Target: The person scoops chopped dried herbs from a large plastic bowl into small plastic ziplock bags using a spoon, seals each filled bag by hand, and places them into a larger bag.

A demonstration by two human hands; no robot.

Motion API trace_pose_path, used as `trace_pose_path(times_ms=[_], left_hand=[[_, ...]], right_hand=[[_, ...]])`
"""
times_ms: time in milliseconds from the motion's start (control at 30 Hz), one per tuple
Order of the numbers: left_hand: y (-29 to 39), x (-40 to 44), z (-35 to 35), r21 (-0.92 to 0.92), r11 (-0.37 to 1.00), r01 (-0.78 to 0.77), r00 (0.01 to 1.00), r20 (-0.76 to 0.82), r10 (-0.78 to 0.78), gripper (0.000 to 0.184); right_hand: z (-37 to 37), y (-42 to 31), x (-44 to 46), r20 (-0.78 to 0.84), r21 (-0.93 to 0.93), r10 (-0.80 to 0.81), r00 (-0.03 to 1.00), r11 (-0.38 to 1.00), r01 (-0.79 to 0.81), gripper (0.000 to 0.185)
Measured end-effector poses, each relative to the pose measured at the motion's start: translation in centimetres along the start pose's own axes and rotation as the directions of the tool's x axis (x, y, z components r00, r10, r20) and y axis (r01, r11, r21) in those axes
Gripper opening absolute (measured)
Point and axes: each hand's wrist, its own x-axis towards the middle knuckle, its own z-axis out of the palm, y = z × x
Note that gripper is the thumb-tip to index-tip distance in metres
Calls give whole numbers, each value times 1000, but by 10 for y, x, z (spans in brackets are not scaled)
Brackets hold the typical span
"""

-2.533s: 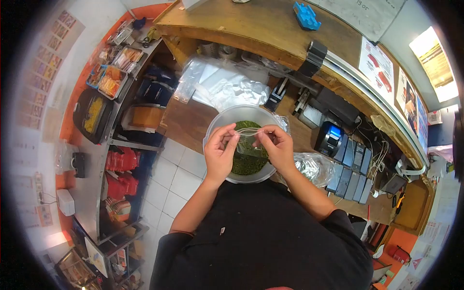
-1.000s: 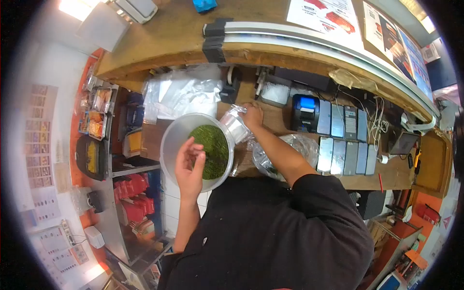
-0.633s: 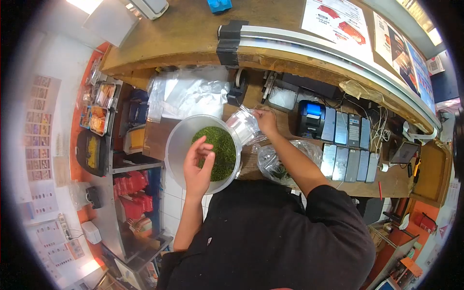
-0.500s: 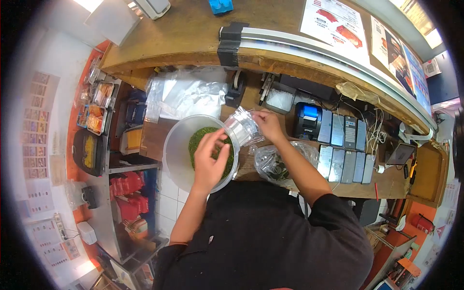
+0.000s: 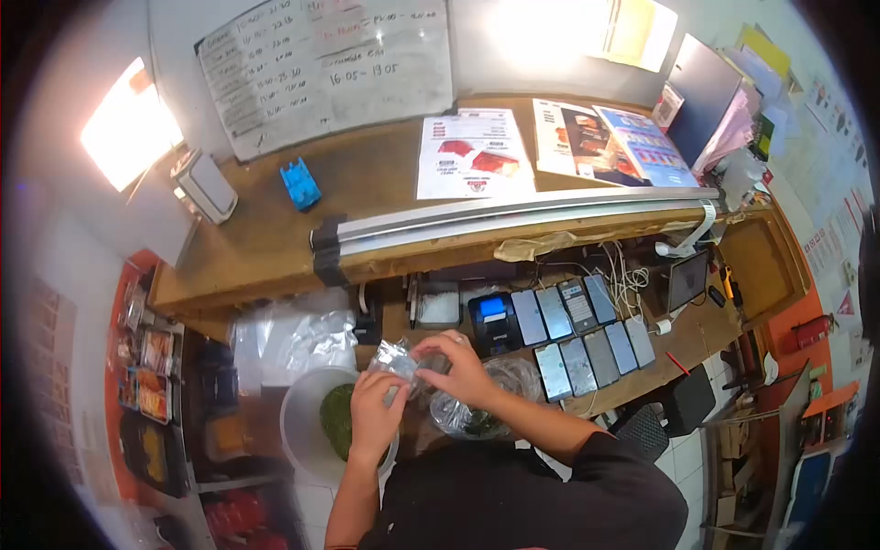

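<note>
Grip: our right hand [image 5: 456, 369] has the clear plastic [image 5: 396, 356] between thumb and bent fingers, only slightly apart; our left hand [image 5: 374, 412] curls its fingers at the near edge, and we cannot tell whether they are closed on it.
Change: half a second ago our left hand was over the tub; now it has joined the right, and our view has tipped up.
Meaning: we judge that the work is now on the plastic, with both hands on separating or opening it.
Tub: the pale tub [image 5: 298, 420] stands beside our left forearm, green chopped leaves [image 5: 336, 420] inside, partly hidden.
Crumpled bag: a see-through bag [image 5: 521, 374] lies beyond our right forearm, something green in it.
Phones: two rows of phones [image 5: 575, 359] lie right of a black printer [image 5: 495, 332].
Bag stack: shiny flat bags [image 5: 291, 339] lie beyond the tub.
Whiteboard: the whiteboard [image 5: 330, 69] leans behind the upper counter [image 5: 376, 174], farthest off.
</note>
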Motion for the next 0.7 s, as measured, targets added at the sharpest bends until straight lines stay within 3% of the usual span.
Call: trace_pose_path(times_ms=[33,67,100,133,167,233,267,400,500,533,600,633,700], left_hand=[[1,-4,-1,-32,992,126,992,-8,-126,8],[-4,-7,3,-134,968,214,971,-77,-225,10],[-7,-10,3,-131,970,204,973,-80,-215,10],[-10,-13,2,-152,961,230,968,-71,-242,10],[-13,-16,1,-174,950,258,960,-61,-272,10],[-17,-25,3,-241,917,319,942,-30,-336,11],[-19,-29,3,-304,873,381,917,7,-398,11],[-24,-36,3,-469,774,425,892,73,-446,13],[-8,-35,2,-439,824,357,914,-19,-406,12],[0,-33,2,-262,945,196,964,-125,-234,11],[6,-32,9,28,997,-68,958,-276,74,11],[6,-32,9,27,997,-72,957,-280,77,11],[10,-34,5,201,979,-9,873,-477,106,11]], right_hand=[[5,-1,-7,-10,-3,-11,1000,1000,11,29],[9,-1,-13,-158,-40,5,987,999,-11,27],[15,0,-20,-302,-70,17,953,997,-40,24],[23,4,-21,-247,100,-7,969,994,32,24],[28,8,-24,-251,100,-13,968,994,39,24],[31,-2,-25,108,272,91,990,955,-118,21],[34,-2,-26,155,277,182,971,935,-220,20],[29,3,-20,230,306,135,964,930,-204,21],[28,-1,-20,295,252,168,941,936,-246,14],[35,3,-24,255,228,179,950,944,-239,15],[47,1,-28,214,201,188,959,952,-231,17],[51,-4,-27,161,152,238,958,953,-262,21],[63,-1,-32,105,107,287,952,949,-297,24]])
